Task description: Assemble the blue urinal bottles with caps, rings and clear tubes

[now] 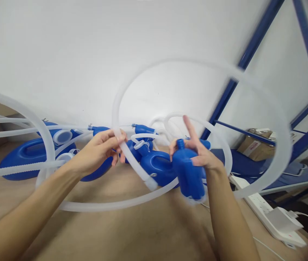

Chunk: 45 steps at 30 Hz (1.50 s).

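Observation:
My left hand [99, 148] pinches a translucent white plastic hose [134, 161] a little above its end. That end points down toward the middle, and the hose loops up and over to the right, blurred in places. In my right hand [204, 156] is a blue plastic bottle-shaped piece [188, 174], its narrow ribbed neck upward and its wide end down. The index finger there stretches up. The hose end and the neck are apart. Behind my hands lie several blue handled containers, among them one with a moulded grip [156, 165] and a larger one [26, 159] at the left.
More white hoses [15, 168] sweep across the left side. A brown surface [132, 235] lies below, against a white wall [102, 61]. To the right are a white power strip [259, 204] with a plugged-in adapter [284, 219], blue metal bars [262, 32] and a cardboard box [254, 145].

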Tool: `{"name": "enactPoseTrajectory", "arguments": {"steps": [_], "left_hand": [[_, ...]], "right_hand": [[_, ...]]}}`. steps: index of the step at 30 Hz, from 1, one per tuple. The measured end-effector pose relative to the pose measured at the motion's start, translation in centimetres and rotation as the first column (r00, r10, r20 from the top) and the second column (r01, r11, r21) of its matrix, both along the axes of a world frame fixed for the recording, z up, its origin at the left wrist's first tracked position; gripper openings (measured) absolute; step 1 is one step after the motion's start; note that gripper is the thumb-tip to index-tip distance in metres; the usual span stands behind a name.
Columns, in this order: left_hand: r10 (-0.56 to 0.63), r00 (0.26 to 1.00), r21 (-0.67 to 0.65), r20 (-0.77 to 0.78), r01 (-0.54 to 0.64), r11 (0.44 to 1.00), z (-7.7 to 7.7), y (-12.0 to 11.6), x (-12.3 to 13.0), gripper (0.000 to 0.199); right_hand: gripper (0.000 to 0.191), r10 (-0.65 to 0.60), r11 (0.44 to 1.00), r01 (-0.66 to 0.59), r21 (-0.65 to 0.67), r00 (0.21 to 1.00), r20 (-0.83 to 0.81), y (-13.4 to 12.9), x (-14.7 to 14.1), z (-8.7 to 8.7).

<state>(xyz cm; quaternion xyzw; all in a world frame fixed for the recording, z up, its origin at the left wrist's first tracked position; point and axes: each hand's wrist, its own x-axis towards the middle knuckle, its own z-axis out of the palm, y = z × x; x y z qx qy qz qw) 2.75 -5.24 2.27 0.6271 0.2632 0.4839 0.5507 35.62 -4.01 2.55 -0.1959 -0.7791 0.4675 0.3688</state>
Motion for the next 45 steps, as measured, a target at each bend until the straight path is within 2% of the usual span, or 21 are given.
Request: {"name": "enactPoseTrajectory", "arguments": {"steps": [2, 4, 8, 11, 16, 23, 27, 30, 32, 34, 37, 45], "left_hand": [[0.159, 0.984, 0.011, 0.084, -0.161, 0.987, 0.3, 0.3, 0.1, 0.034], [0.266, 0.959, 0.043, 0.1, -0.271, 0.962, 0.6, 0.4, 0.1, 0.033], [0.387, 0.92, 0.128, 0.069, -0.393, 0.911, 1.1, 0.4, -0.2, 0.025], [0.389, 0.92, 0.156, 0.052, -0.393, 0.906, 1.4, 0.1, -0.4, 0.02], [0.344, 0.938, 0.16, 0.029, -0.344, 0.925, 1.5, 0.0, -0.5, 0.018], [0.391, 0.92, 0.259, -0.023, -0.372, 0.891, 1.1, 0.5, -1.0, 0.024], [0.359, 0.933, 0.231, 0.007, -0.35, 0.908, 1.0, 0.4, -0.8, 0.03], [0.323, 0.946, 0.148, -0.028, -0.315, 0.937, 0.6, 0.3, -0.3, 0.036], [0.239, 0.967, 0.057, -0.092, -0.235, 0.97, -0.1, 0.3, 0.1, 0.038], [0.102, 0.984, -0.035, -0.149, -0.108, 0.994, -0.9, 0.4, 0.7, 0.038], [-0.032, 0.981, -0.103, -0.192, 0.013, 0.995, -1.7, 0.6, 1.3, 0.034], [-0.095, 0.964, -0.12, -0.249, 0.066, 0.991, -1.4, 0.5, 1.2, 0.017]], "right_hand": [[0.132, 0.033, 0.999, -0.035, 0.015, 0.989, 0.141, 0.0, -1.4, 0.0], [0.132, 0.066, 0.996, -0.076, 0.034, 0.968, 0.243, -0.1, -2.9, -0.3], [0.131, 0.109, 0.99, -0.134, 0.04, 0.917, 0.385, -0.8, -5.8, -1.1], [0.129, 0.082, 0.993, -0.112, 0.044, 0.9, 0.429, -1.1, -6.9, -1.5], [0.13, 0.068, 0.99, -0.113, 0.08, 0.902, 0.426, -0.8, -7.1, -1.9], [0.133, 0.057, 0.98, -0.126, 0.153, 0.918, 0.391, -0.4, -7.0, -2.4], [0.133, 0.056, 0.983, -0.119, 0.141, 0.918, 0.392, -0.2, -7.0, -2.6], [0.131, 0.062, 0.985, -0.118, 0.123, 0.92, 0.388, -0.2, -7.2, -2.6], [0.131, 0.081, 0.984, -0.133, 0.12, 0.927, 0.367, -0.2, -7.3, -2.5], [0.13, 0.086, 0.98, -0.145, 0.136, 0.926, 0.368, -0.4, -7.4, -2.5], [0.13, 0.063, 0.98, -0.133, 0.15, 0.914, 0.401, -0.5, -7.4, -2.5], [0.153, -0.007, 0.979, -0.055, 0.194, 0.951, 0.308, -0.2, -7.7, -3.2]]}}
